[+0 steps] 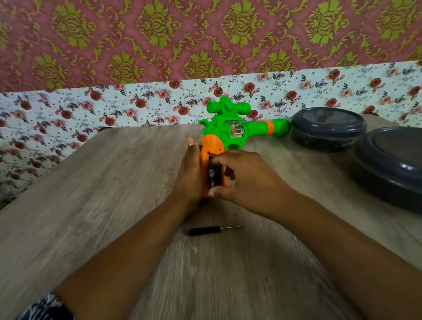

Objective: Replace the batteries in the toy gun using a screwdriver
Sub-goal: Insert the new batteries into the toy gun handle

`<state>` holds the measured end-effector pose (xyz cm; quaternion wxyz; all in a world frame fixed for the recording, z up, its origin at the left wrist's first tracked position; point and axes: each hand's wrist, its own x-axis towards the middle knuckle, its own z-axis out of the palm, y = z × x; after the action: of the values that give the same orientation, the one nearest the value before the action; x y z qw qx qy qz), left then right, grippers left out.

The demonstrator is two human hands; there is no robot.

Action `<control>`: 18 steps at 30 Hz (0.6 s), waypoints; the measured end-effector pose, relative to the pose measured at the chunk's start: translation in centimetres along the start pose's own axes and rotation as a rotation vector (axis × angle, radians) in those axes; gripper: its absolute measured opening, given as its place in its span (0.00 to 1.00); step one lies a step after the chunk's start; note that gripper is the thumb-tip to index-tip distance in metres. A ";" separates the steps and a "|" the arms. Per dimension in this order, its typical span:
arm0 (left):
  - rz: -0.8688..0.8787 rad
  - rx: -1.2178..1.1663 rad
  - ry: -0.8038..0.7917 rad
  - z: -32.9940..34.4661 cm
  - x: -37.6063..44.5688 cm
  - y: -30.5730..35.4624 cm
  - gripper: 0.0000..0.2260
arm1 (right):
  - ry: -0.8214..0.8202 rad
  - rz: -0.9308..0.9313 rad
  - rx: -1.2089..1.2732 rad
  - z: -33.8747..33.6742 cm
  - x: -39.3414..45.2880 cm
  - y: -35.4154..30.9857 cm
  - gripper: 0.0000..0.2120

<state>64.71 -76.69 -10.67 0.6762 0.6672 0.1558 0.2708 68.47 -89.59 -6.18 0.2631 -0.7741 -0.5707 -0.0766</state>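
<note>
- While no brand or writing can be read on anything, the toy gun [230,131] shows a bright green body with an orange handle and an orange ring on its barrel, which points right.
- It stands at the far middle of the table [107,192], handle toward the near side, with a dark battery [211,176] showing in the open handle compartment.
- Left hand [189,173] lies flat along the handle's left side, fingers straight.
- Right hand [241,180] has a narrow grip, thumb and fingers curled on the handle around the compartment.
- Black-handled screwdriver [211,230] lies near, between the forearms.
- Two dark lidded containers [327,129] sit at right.
</note>
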 end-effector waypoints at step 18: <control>-0.043 -0.018 0.043 0.1 0.7 -1.6 0.47 | 0.092 0.012 0.027 2.4 0.0 0.8 0.14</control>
<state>65.63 -76.33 -12.10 0.6842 0.6518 0.1822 0.2717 68.80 -88.63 -8.46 0.2998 -0.7695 -0.5544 -0.1028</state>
